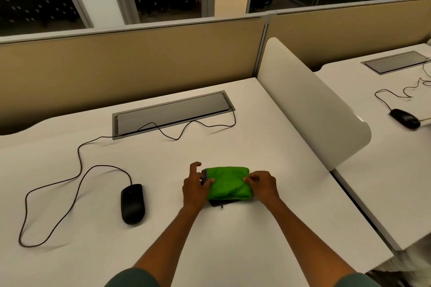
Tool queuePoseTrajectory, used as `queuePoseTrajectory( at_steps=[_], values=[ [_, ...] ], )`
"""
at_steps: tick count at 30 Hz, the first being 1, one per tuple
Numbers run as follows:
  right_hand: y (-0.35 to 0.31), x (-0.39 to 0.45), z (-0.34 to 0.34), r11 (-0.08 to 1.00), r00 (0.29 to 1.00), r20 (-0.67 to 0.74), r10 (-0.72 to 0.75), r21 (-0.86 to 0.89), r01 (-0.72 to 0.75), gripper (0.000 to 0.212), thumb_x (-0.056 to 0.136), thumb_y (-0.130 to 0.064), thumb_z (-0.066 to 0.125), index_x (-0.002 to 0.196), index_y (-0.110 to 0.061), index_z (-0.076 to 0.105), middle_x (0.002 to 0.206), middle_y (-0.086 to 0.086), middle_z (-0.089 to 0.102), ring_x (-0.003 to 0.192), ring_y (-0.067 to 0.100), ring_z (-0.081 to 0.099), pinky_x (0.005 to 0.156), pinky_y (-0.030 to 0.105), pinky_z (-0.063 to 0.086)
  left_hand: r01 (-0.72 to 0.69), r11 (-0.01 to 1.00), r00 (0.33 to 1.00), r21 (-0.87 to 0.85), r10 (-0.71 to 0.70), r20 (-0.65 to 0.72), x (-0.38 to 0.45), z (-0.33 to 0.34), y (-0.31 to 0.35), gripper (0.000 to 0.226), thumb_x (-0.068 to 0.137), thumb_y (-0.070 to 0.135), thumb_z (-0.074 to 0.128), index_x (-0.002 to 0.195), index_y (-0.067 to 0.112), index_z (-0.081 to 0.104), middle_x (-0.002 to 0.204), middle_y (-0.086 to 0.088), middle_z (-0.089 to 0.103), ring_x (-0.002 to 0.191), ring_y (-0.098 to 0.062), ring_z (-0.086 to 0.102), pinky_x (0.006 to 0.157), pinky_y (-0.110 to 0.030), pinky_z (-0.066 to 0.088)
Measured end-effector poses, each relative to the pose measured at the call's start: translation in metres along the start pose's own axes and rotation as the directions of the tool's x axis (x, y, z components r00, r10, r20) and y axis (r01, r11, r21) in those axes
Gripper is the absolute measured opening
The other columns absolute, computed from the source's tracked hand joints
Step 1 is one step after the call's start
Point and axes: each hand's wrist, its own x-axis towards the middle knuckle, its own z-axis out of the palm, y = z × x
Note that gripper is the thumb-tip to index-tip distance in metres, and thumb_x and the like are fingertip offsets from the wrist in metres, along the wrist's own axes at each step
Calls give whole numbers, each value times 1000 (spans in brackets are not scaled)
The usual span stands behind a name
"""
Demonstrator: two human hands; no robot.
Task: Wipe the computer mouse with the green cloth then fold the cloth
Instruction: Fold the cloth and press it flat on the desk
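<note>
The green cloth (227, 183) lies folded into a small thick rectangle on the white desk (70, 170), a dark grey edge showing at its left and underside. My left hand (194, 187) pinches the cloth's left edge between thumb and fingers. My right hand (262, 184) grips its right edge with curled fingers. The black wired computer mouse (132, 204) rests on the desk to the left of the cloth, apart from both hands.
The mouse's black cable (79, 158) loops across the left of the desk to a grey cable hatch (171, 113) at the back. A white divider panel (310, 105) stands on the right. A second mouse (405, 118) lies on the neighbouring desk.
</note>
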Motion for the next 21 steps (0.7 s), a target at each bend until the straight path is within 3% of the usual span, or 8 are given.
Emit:
queuePoseTrajectory(
  at_steps=[3, 7, 10, 12, 15, 18, 21],
  values=[
    [-1, 3, -3, 997, 998, 39, 47, -60, -45, 35, 95, -22, 55, 68, 1, 56, 73, 18, 62, 71, 33, 54, 65, 36, 42, -14, 999, 1000, 44, 13, 17, 3, 0, 3, 58, 76, 23, 79, 123, 20, 45, 84, -2, 67, 76, -25, 62, 66, -30, 43],
    [-10, 5, -1, 981, 988, 85, 128, -155, -114, 19, 99, -23, 36, 87, -12, 46, 88, 9, 53, 77, 25, 49, 67, 30, 36, -65, 987, 997, 145, 58, 47, 6, -1, 6, 53, 80, 27, 74, 123, 19, 44, 79, -5, 65, 74, -25, 62, 64, -31, 38],
    [-15, 5, 3, 970, 989, 55, 140, -209, -125, 20, 96, -24, 30, 82, -15, 42, 95, 12, 56, 77, 23, 51, 68, 31, 37, -79, 983, 995, 163, 68, 70, 8, 0, 8, 50, 83, 25, 71, 124, 19, 43, 83, -5, 64, 79, -26, 62, 65, -32, 39],
    [-15, 3, 5, 936, 990, 86, 112, -345, -76, 10, 96, -19, 32, 95, -13, 40, 103, 15, 57, 88, 31, 54, 74, 34, 41, -79, 982, 994, 173, 64, 86, 8, 1, 9, 46, 85, 22, 68, 124, 19, 44, 87, -7, 66, 82, -27, 62, 67, -32, 41],
    [-5, -7, 12, 846, 998, 62, 31, -533, 7, 21, 97, -20, 36, 116, -10, 40, 109, 14, 61, 95, 34, 61, 77, 38, 47, -62, 982, 994, 179, 45, 100, 9, 1, 8, 37, 86, 18, 67, 117, 19, 47, 91, -9, 66, 84, -31, 62, 68, -36, 46],
    [5, -21, 23, 842, 997, -39, -69, -538, 37, 18, 96, -17, 39, 113, -11, 44, 106, 10, 60, 92, 30, 60, 73, 38, 51, -85, 978, 992, 191, 65, 107, 10, 0, 7, 31, 85, 13, 67, 112, 16, 51, 94, -8, 63, 89, -31, 60, 71, -35, 46],
    [3, -26, 30, 869, 950, -217, -225, -486, 95, 25, 95, -16, 45, 120, -13, 50, 113, 11, 58, 96, 31, 55, 75, 42, 51, -155, 956, 986, 249, 135, 97, 8, -1, 8, 37, 87, 15, 63, 122, 14, 52, 114, -12, 56, 106, -32, 54, 83, -38, 46]
  ],
)
